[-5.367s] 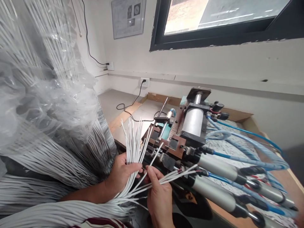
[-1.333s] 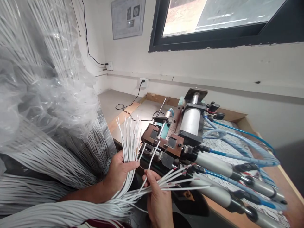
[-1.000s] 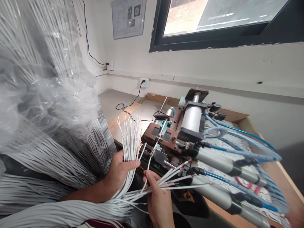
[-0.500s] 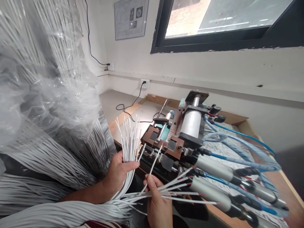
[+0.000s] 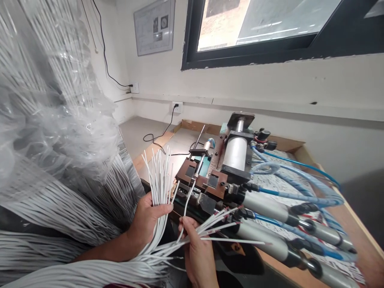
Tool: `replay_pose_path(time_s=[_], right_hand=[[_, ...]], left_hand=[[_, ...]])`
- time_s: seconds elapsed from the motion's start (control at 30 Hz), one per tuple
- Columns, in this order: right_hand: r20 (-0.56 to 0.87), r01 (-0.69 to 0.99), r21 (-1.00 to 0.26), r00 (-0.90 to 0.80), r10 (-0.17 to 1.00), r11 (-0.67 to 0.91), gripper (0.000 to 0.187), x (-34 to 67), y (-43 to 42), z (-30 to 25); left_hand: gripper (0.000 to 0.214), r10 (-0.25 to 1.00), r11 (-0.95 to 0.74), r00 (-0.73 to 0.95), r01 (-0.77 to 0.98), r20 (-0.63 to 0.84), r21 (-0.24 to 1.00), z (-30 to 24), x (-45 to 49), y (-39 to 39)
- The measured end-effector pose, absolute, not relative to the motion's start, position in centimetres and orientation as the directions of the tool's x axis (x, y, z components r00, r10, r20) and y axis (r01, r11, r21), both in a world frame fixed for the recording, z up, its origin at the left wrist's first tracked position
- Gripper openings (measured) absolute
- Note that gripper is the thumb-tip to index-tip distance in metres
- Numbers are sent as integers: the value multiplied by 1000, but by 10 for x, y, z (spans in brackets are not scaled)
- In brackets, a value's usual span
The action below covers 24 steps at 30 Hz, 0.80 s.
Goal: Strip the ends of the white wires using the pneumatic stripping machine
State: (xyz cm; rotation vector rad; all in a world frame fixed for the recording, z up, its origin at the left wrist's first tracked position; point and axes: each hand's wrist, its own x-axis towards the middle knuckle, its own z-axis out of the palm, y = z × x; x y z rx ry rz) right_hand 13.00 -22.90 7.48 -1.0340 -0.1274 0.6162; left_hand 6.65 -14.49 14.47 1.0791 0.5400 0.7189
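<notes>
My left hand (image 5: 147,222) is closed round a bundle of white cables (image 5: 159,180), whose ends fan upward. One cable stands a little apart beside the left thumb. Between the thumb and fingers of my right hand (image 5: 196,244) is a single white cable (image 5: 189,198), its tip reaching up to the jaw area of a pneumatic machine (image 5: 207,182). Several other cables (image 5: 222,220) pass by the right hand and stick out to the right, some with reddish tips. Whether the right palm also grips these is hidden.
Silver air cylinders (image 5: 264,208) with blue hoses (image 5: 282,192) extend right over the wood-edged bench (image 5: 358,224). Plastic-wrapped cable bundles (image 5: 60,120) crowd the left. A black cord (image 5: 156,138) runs to a wall socket (image 5: 177,107) behind the machine.
The single cable in my right hand has come up to the machine's jaws, its tip now against or inside them. The view has shifted slightly; my left hand keeps its hold on the bundle.
</notes>
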Motion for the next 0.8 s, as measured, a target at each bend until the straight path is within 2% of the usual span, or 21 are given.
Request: replay_pose_path(time_s=[0.17, 0.27, 0.37, 0.5, 0.6, 0.8], right_hand=[[-169, -441, -838, 770, 616, 322, 31, 129, -229, 80], [-86, -388, -871, 723, 686, 300, 30, 125, -228, 85], [-15, -294, -901, 757, 654, 319, 25, 122, -227, 85], [-94, -361, -854, 815, 572, 374, 30, 121, -222, 83], [-131, -425, -778, 831, 541, 464, 29, 124, -219, 88], [-203, -518, -705, 802, 562, 484, 28, 135, -215, 98]], left_hand=[[20, 728, 318, 683, -265, -56, 910, 144, 69, -146], [18, 709, 338, 701, -237, -81, 911, 146, 69, -150], [17, 708, 325, 703, -243, -65, 914, 149, 70, -151], [18, 682, 360, 728, -246, -74, 900, 154, 74, -149], [21, 743, 316, 664, -244, -79, 917, 160, 77, -145], [20, 795, 240, 602, -190, -80, 952, 173, 84, -141]])
